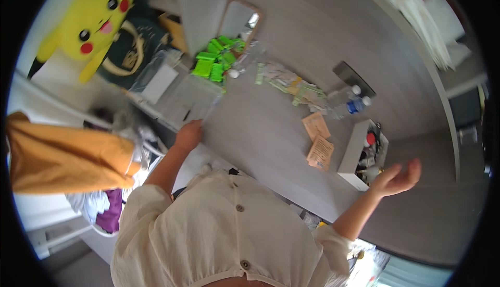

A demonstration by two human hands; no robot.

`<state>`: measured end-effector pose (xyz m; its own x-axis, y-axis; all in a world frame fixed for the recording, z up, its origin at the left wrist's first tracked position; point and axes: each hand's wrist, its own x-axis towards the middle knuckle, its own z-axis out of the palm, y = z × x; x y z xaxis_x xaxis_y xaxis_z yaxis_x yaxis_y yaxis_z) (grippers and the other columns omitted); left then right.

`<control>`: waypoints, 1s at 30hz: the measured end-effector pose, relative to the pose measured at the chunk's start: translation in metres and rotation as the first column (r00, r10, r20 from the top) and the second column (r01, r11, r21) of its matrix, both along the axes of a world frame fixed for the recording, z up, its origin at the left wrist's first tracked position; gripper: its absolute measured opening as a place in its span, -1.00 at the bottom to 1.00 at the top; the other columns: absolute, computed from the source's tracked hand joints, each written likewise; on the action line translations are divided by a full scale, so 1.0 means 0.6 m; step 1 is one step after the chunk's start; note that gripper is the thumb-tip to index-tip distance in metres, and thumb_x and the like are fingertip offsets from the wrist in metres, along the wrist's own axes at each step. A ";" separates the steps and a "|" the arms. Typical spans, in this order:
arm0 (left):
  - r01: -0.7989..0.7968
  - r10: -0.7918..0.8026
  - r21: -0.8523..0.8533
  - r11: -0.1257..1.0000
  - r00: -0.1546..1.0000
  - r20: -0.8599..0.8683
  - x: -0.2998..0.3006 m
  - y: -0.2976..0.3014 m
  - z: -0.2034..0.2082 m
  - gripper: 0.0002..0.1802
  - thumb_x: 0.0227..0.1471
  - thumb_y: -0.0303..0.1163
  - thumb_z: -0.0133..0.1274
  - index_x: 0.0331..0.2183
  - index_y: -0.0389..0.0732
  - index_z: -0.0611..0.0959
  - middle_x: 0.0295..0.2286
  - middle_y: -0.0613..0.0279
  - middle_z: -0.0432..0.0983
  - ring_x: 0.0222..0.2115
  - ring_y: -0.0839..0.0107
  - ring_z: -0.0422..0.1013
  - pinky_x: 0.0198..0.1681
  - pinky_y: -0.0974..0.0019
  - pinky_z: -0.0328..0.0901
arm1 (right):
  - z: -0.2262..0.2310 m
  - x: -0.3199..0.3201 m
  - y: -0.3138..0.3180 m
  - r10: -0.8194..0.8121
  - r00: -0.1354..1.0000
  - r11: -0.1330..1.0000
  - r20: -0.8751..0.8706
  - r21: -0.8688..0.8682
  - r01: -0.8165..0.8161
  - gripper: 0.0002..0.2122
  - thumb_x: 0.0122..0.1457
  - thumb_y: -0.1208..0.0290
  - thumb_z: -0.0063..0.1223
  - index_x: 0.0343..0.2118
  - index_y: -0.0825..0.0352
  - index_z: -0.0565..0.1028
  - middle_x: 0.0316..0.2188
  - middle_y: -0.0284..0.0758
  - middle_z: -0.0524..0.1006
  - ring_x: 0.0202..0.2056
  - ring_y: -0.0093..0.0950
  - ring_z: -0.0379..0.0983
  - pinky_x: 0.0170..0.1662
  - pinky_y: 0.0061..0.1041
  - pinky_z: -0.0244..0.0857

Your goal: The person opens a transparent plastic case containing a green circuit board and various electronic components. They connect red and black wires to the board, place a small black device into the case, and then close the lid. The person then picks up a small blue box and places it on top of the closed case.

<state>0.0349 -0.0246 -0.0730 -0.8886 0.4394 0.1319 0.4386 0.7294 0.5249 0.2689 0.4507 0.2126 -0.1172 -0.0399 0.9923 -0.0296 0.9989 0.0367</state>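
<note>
My left hand (188, 135) is at the front edge of the grey desk (250, 136), beside the near corner of a flat clear plastic bag or sheet (205, 98). Its fingers are bunched and blurred, and whether they hold the plastic does not show. A small dark slim object (187, 112) lies close by. On the right, my right hand (398, 178) is raised with its thumb and fingers apart, holding nothing. Just left of it stands a white box (354, 154) of small items. Two printed orange-pink cards or packets (319, 153) lie left of that box.
Bright green plastic pieces (214, 60) are heaped before a framed mirror (239, 21). Paper strips and packets (294, 85) lie along the desk's back. Clear bottles (354, 104) stand by a dark panel (354, 77). A yellow plush toy (91, 24) and an orange cloth (70, 154) are leftward.
</note>
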 end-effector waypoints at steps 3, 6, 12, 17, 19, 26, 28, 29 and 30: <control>0.032 -0.026 -0.052 0.998 0.993 0.115 0.040 0.024 0.024 -0.65 0.02 -0.40 -0.03 -0.10 -0.19 0.54 -0.24 -0.03 0.50 -0.23 0.00 0.46 -0.15 0.03 0.35 | -0.127 -0.037 -0.076 0.192 0.959 0.961 0.208 -0.237 -0.140 -0.73 0.20 0.46 0.03 -0.06 0.35 0.32 -0.07 -0.16 0.37 0.01 -0.25 0.31 0.06 -0.22 0.19; 0.079 -0.064 -0.072 0.994 0.980 0.191 0.063 0.041 0.028 -0.64 0.03 -0.38 -0.01 -0.07 -0.17 0.52 -0.24 -0.01 0.49 -0.23 0.01 0.46 -0.15 0.05 0.36 | -0.229 -0.065 -0.156 0.360 0.846 0.839 0.393 -0.532 -0.110 -0.69 0.11 0.56 0.04 -0.07 0.37 0.32 -0.08 -0.16 0.38 -0.02 -0.25 0.31 0.03 -0.28 0.19; 0.261 -0.213 -0.134 0.956 0.932 0.295 0.108 0.051 0.057 -0.61 0.00 -0.38 0.07 -0.07 -0.13 0.52 -0.22 0.08 0.49 -0.23 0.08 0.47 -0.17 0.13 0.38 | -0.322 -0.131 -0.273 0.708 0.347 0.695 0.615 -0.694 -0.188 -0.54 0.00 0.60 0.10 0.03 0.31 0.34 -0.04 -0.13 0.39 -0.08 -0.24 0.33 -0.01 -0.33 0.23; 0.086 -0.074 0.076 0.993 0.987 -0.145 0.089 0.007 0.100 -0.51 -0.08 -0.38 0.16 -0.03 -0.11 0.49 -0.05 -0.05 0.39 -0.11 -0.02 0.39 -0.04 0.05 0.31 | -0.363 -0.177 -0.318 0.613 0.092 0.790 0.785 -0.604 -0.108 -0.46 0.01 0.57 0.08 0.13 0.25 0.30 0.20 -0.04 0.18 0.15 -0.04 0.16 0.17 -0.18 0.12; -0.211 0.242 0.125 0.970 0.907 -0.345 0.075 -0.012 0.120 -0.40 -0.13 -0.37 0.18 0.02 -0.10 0.45 -0.02 -0.10 0.35 -0.07 -0.06 0.35 -0.01 0.02 0.27 | -0.377 -0.201 -0.328 0.559 0.058 0.828 0.827 -0.554 -0.087 -0.43 0.00 0.56 0.08 0.16 0.22 0.29 0.24 -0.01 0.11 0.18 0.00 0.12 0.19 -0.17 0.10; -0.885 0.240 0.355 0.302 0.431 0.870 0.046 -0.135 -0.036 -0.36 -0.03 -0.27 0.15 0.11 -0.09 0.36 -0.07 0.13 0.39 -0.08 0.24 0.36 -0.03 0.19 0.28 | -0.459 -0.259 -0.343 0.545 0.065 0.838 0.836 -0.543 -0.050 -0.52 0.00 0.50 0.16 0.04 0.17 0.36 0.20 0.04 0.15 0.12 0.01 0.22 0.13 -0.18 0.20; -0.866 0.079 0.354 0.354 0.405 0.911 0.062 -0.122 -0.011 -0.46 0.00 -0.27 0.12 0.04 -0.09 0.41 -0.14 0.25 0.42 -0.14 0.38 0.36 -0.08 0.27 0.28 | -0.476 -0.260 -0.337 0.582 0.063 0.813 0.810 -0.582 -0.032 -0.61 0.01 0.47 0.18 -0.06 0.19 0.39 0.18 -0.02 0.19 0.07 0.00 0.29 0.07 -0.18 0.26; -0.854 -0.002 0.356 0.380 0.384 0.923 0.068 -0.115 -0.001 -0.51 0.02 -0.28 0.10 0.01 -0.09 0.43 -0.18 0.31 0.43 -0.17 0.46 0.36 -0.10 0.31 0.28 | -0.480 -0.258 -0.334 0.597 0.064 0.802 0.800 -0.596 -0.035 -0.66 0.01 0.45 0.18 -0.11 0.19 0.41 0.17 -0.07 0.21 0.04 0.00 0.32 0.04 -0.18 0.29; -0.841 0.014 0.364 0.400 0.403 0.915 0.072 -0.122 -0.003 -0.57 0.05 -0.28 0.08 -0.02 -0.07 0.45 -0.21 0.34 0.45 -0.20 0.49 0.38 -0.16 0.36 0.28 | -0.478 -0.255 -0.336 0.615 0.060 0.788 0.786 -0.614 -0.043 -0.71 0.02 0.43 0.18 -0.17 0.20 0.42 0.16 -0.13 0.23 0.00 0.00 0.35 0.00 -0.17 0.32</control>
